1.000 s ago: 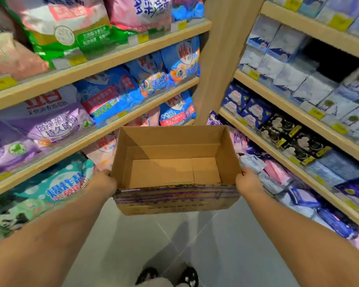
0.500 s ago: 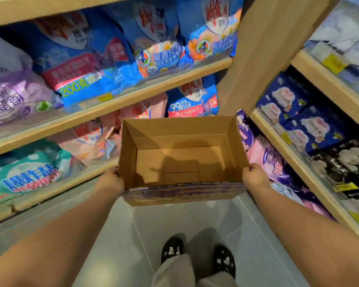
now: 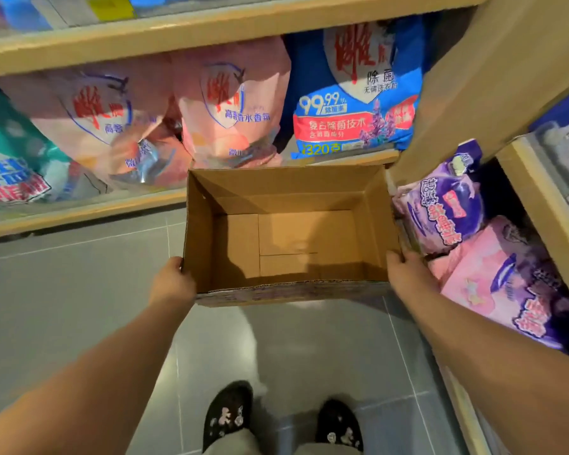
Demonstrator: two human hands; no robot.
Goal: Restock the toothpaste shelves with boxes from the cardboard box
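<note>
A person holds an open cardboard box (image 3: 289, 238) low over the grey tiled floor (image 3: 63, 290) in a store aisle corner, the left hand (image 3: 171, 284) clamped on its left wall, the right hand (image 3: 408, 274) gripping its right rim. Its interior shows only bare flaps. The box's far edge sits near the bottom shelf (image 3: 79, 211) of pink detergent bags (image 3: 230, 106); its right side nearly meets purple packs (image 3: 440, 208). Open floor lies left and toward the black shoes (image 3: 227, 415).
</note>
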